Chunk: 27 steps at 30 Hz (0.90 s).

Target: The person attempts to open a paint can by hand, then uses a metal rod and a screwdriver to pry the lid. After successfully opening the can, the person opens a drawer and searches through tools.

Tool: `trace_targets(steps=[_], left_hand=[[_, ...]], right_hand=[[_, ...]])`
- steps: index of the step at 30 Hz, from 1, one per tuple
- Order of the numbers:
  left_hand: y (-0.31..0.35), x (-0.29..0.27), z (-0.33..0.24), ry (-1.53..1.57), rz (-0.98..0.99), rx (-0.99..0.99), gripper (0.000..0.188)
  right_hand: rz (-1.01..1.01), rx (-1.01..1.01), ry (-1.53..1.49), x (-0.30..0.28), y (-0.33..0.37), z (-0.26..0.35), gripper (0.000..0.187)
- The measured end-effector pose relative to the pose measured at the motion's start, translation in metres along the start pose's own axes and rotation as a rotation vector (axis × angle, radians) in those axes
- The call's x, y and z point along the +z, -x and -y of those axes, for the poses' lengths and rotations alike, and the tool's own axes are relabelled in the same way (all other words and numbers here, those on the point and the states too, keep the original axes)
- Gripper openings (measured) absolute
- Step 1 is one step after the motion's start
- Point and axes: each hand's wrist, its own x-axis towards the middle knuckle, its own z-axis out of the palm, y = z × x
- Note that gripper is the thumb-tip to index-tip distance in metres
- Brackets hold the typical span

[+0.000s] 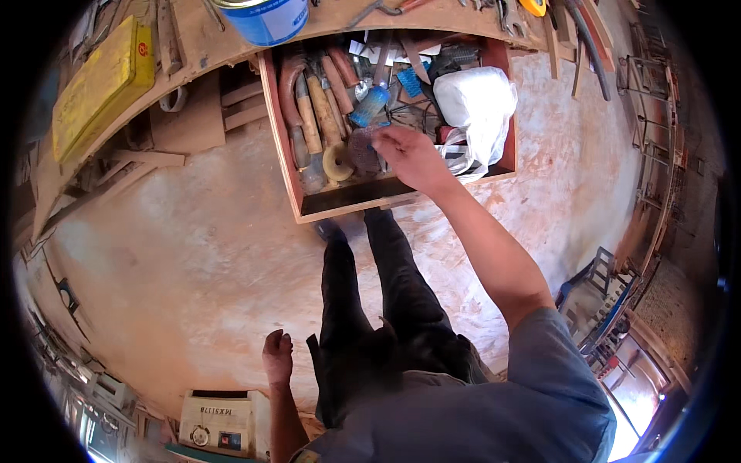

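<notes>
An open wooden drawer [409, 199] full of tools stands pulled out under the workbench. My right hand [405, 154] reaches over its front part, with fingers pinched at the edge of a dark reddish-brown disc [363, 150]. A cream-coloured ring-shaped roll [337, 163] lies just left of the disc. Wooden-handled tools [309, 116] fill the drawer's left side, and a blue-and-clear item [370, 106] lies behind the disc. To the right, a white plastic bag [477, 100] bulges over the contents. Down beside my leg hangs my left hand [278, 356], fingers curled, with nothing visible in it.
On the workbench [208, 54] are a blue-and-white can [266, 19], a yellow case [104, 85] and several hand tools. Wood strips [567, 46] jut out at the right. Behind me stands a cream-coloured machine [220, 423]. A blue-framed rack [594, 297] is at the right.
</notes>
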Motion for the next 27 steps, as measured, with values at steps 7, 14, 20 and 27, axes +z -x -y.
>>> trace_targets(steps=[7,14,20,27], left_hand=[[0.008,0.015,-0.009,-0.077,-0.007,-0.031,0.035],[0.002,0.021,-0.014,-0.123,-0.013,-0.024,0.034],[-0.005,0.028,-0.018,-0.089,-0.008,-0.071,0.037],[-0.035,0.069,-0.009,-0.339,0.050,0.053,0.035]], right_hand=[[-0.021,-0.474,0.369,0.047,-0.026,0.012,0.027],[-0.004,-0.510,0.425,0.068,-0.049,0.017,0.032],[-0.009,-0.341,0.435,0.075,-0.052,0.022,0.041],[-0.043,-0.389,0.310,0.074,-0.057,0.008,0.041]])
